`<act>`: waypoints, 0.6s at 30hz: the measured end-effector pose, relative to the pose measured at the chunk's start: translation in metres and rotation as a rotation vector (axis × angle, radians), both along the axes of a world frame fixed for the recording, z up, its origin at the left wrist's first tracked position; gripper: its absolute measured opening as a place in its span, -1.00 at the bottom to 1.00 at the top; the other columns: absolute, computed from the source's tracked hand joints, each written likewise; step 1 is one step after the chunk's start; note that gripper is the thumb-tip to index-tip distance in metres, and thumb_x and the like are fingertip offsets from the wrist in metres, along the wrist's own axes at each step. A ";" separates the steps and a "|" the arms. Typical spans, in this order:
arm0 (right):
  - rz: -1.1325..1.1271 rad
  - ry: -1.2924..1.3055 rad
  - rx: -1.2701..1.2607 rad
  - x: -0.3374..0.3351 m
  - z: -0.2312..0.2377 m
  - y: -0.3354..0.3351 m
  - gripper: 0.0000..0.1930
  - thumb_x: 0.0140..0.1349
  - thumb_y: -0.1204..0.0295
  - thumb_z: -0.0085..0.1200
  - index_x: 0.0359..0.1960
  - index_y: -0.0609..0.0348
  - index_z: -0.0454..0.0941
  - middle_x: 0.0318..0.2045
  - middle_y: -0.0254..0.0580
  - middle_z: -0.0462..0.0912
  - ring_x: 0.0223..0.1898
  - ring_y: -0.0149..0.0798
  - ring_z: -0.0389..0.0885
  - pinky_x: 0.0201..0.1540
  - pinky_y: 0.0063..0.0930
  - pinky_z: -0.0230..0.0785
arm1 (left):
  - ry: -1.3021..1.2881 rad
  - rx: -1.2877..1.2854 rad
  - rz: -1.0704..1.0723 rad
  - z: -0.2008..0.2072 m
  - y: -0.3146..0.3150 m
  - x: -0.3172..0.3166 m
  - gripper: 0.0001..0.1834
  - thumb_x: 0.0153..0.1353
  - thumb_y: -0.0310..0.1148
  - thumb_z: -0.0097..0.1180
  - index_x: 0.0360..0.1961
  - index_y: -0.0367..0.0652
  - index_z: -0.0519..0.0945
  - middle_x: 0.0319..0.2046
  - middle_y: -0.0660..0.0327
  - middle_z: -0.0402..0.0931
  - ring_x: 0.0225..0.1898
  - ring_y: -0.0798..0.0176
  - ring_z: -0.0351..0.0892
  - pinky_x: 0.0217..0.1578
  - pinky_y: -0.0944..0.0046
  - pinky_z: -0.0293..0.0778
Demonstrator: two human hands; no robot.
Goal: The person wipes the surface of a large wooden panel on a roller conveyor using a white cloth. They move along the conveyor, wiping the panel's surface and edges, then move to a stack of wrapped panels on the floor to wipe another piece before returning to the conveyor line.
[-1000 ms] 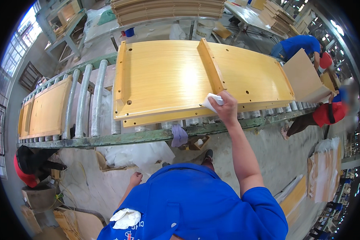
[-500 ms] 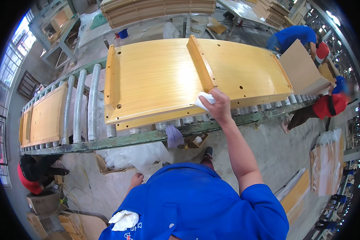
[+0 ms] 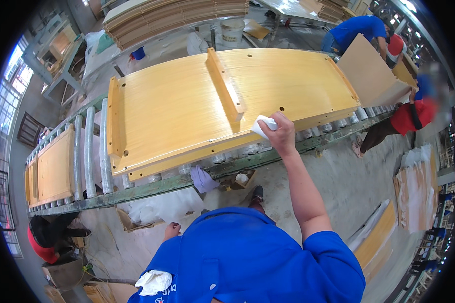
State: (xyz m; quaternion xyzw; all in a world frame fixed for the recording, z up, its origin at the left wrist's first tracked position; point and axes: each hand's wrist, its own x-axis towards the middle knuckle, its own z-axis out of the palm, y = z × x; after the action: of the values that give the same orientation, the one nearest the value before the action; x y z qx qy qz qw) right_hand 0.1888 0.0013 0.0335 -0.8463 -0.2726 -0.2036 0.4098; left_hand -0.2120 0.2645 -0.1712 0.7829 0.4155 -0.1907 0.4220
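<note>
My right hand is closed on a folded white cloth, at the near edge of a glossy yellow wood panel. The cloth meets that edge just right of the near end of a wooden crosspiece. Dark round holes dot the panel, and a second crosspiece runs along its left end. Another panel of the same colour shows beneath it. Low by my side hangs my left hand, its fingers curled and nothing visible in them.
The panels rest on a green-framed roller conveyor. Further left lies another wood panel. A purple cloth hangs on the near rail. At the right, co-workers stand by an upright cardboard sheet. Stacked boards fill the back.
My right hand and the white cloth have slid right along the panel's near edge, away from the middle crosspiece. The whole view has shifted. My left hand still hangs low.
</note>
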 end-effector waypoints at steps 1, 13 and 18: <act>-0.017 0.005 0.014 0.004 0.000 -0.007 -0.64 -0.03 0.34 0.29 -0.65 0.23 0.31 -0.61 -0.11 0.41 -0.59 -0.07 0.41 -0.51 -0.30 0.29 | 0.005 0.010 0.002 0.000 -0.004 0.005 -0.60 0.10 -0.20 0.07 -0.14 -0.29 0.56 -0.37 0.01 0.63 -0.44 0.18 0.66 -0.36 0.20 0.54; -0.201 0.013 0.057 0.056 -0.006 -0.089 -0.65 -0.01 0.32 0.29 -0.62 0.23 0.35 -0.61 -0.08 0.42 -0.57 -0.06 0.43 -0.50 -0.30 0.28 | -0.013 -0.041 -0.030 0.006 -0.036 0.054 -0.56 0.07 -0.19 0.07 -0.10 -0.28 0.55 -0.33 -0.01 0.63 -0.43 0.18 0.67 -0.30 0.23 0.53; -0.205 0.001 0.041 0.062 -0.004 -0.097 -0.64 -0.01 0.31 0.28 -0.64 0.24 0.34 -0.61 -0.08 0.41 -0.57 -0.06 0.42 -0.50 -0.30 0.28 | 0.005 -0.029 -0.047 0.007 -0.042 0.066 -0.56 0.08 -0.18 0.07 -0.11 -0.29 0.55 -0.33 -0.01 0.63 -0.43 0.19 0.67 -0.28 0.23 0.53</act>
State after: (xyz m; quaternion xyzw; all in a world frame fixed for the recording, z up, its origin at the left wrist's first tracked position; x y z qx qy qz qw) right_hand 0.2508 -0.0954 0.0298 -0.8613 -0.1803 -0.2494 0.4042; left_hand -0.1460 0.2223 -0.1644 0.7857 0.3953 -0.2085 0.4278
